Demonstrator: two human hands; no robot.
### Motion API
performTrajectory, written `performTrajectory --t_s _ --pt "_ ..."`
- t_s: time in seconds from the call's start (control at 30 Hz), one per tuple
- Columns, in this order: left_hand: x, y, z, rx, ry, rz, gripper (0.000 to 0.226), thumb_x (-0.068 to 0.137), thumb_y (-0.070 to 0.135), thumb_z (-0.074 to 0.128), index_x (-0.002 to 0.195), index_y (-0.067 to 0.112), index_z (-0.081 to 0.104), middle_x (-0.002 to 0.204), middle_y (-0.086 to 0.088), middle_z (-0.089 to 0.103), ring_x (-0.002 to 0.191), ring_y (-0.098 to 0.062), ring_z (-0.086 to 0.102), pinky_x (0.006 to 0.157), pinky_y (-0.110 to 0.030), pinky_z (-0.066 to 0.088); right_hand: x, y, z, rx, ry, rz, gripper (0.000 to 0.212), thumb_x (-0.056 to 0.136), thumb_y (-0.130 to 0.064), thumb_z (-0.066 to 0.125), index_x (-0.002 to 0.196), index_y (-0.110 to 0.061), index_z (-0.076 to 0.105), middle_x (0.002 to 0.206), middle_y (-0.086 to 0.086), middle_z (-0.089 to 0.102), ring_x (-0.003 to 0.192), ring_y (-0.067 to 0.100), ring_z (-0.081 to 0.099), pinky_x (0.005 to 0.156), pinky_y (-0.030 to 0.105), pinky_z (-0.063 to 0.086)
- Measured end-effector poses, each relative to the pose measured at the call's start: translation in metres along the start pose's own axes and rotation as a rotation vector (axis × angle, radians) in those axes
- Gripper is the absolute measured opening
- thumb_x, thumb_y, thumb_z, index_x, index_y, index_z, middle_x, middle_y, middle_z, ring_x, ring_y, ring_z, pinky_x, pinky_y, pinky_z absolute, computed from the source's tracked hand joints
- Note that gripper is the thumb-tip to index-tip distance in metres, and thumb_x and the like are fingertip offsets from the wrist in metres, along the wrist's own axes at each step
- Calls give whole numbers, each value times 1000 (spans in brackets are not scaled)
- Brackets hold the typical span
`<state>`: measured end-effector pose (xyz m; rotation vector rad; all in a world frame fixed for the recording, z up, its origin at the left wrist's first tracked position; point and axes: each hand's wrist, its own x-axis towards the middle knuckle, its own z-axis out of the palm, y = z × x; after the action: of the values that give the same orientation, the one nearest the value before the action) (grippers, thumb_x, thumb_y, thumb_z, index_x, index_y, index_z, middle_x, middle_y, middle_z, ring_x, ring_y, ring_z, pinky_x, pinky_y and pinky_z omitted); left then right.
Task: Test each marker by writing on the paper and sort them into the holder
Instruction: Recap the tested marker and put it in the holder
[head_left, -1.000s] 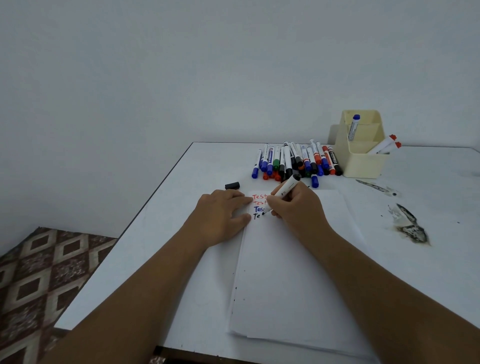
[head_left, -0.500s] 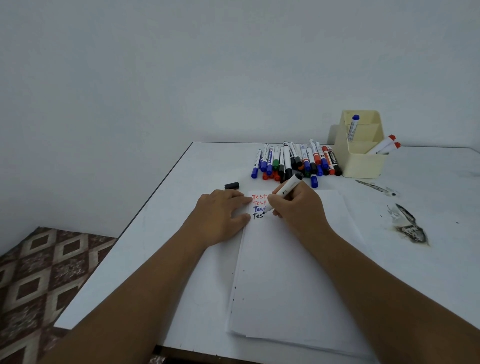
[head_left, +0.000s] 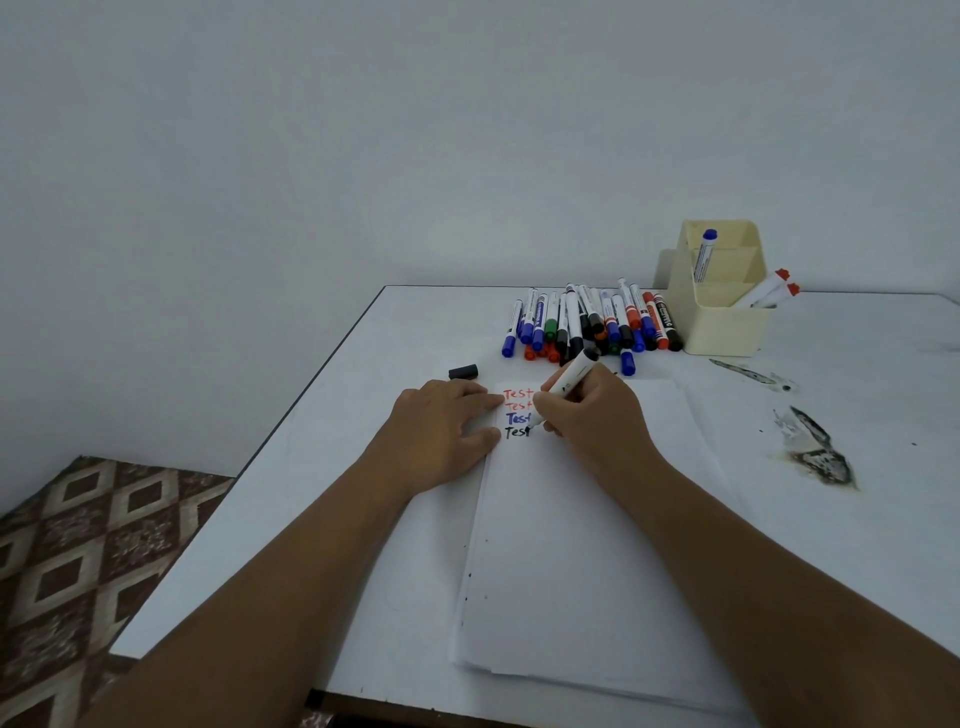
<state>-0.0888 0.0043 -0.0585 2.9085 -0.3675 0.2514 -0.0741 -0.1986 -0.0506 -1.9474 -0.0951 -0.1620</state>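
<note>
One black marker, uncapped: our right hand pinches it low on the barrel for control, tip touching the paper at the fourth "Test" line. Our left hand lies flat, fingers straight, pinning the sheet against sliding. Its cap waits just beyond. Untested markers heaped beside the holder, which has three sorted.
</note>
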Motion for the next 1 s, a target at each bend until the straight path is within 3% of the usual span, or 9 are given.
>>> performTrajectory --t_s 0.13,0.27,0.37,0.47,0.57,0.67,0.8,0.9,1.0 --pt "0 -2 2 -16 23 5 60 89 61 38 144 39 50 148 15 47 135 -9 39 107 -33 29 3 2 0 41 21 32 9 86 -16 71 94 -14 68 76 2 69 69 13 66 66 29 57" --pt "0 -4 5 -75 106 5 48 93 52 52 139 37 54 144 14 50 126 -10 49 101 -31 37 5 2 -8 375 35 75 18 91 -8 71 106 -14 63 91 14 72 72 16 71 66 29 59" --pt "2 -5 3 -193 167 -94 44 95 44 57 137 31 55 140 12 50 115 -10 56 96 -29 45 9 3 -10 580 50 103 31 89 1 70 112 -14 56 98 21 72 78 26 72 74 39 63" --pt "12 -7 -1 -194 199 -175 38 96 37 59 133 29 56 137 10 49 103 -9 62 90 -25 46 12 2 -9 658 55 166 18 94 -5 65 109 -10 56 103 21 74 84 31 73 77 42 62" --pt "26 -7 -8 -106 193 -246 42 98 37 55 139 26 51 144 7 44 114 -16 59 92 -30 46 12 -2 -11 797 36 213 3 101 -10 55 100 -11 58 103 22 72 88 35 71 83 46 60" --pt "40 -13 -9 -32 116 -302 42 100 34 50 140 21 48 141 1 45 118 -23 56 90 -35 48 10 0 -14 816 43 197 3 98 -7 61 100 -9 60 100 21 70 90 36 73 86 46 60" --pt "52 -20 -4 -65 109 -293 12 97 28 52 95 21 61 102 2 60 87 -22 59 65 -31 43 8 3 -15 759 47 149 13 92 -2 69 103 -4 63 105 23 70 91 33 75 88 45 61" --pt "47 -18 0 -241 179 -317 11 96 26 58 106 29 63 104 13 61 93 -13 57 76 -31 46 9 4 -15 750 67 136 19 90 -2 71 106 -6 61 108 23 69 92 32 76 88 45 61" --pt "39 -14 4 -389 216 -314 13 95 28 61 101 39 60 101 22 64 87 -6 59 73 -27 45 10 4 -14 753 70 130 22 90 -3 73 107 -6 60 106 21 71 91 30 76 87 44 61"
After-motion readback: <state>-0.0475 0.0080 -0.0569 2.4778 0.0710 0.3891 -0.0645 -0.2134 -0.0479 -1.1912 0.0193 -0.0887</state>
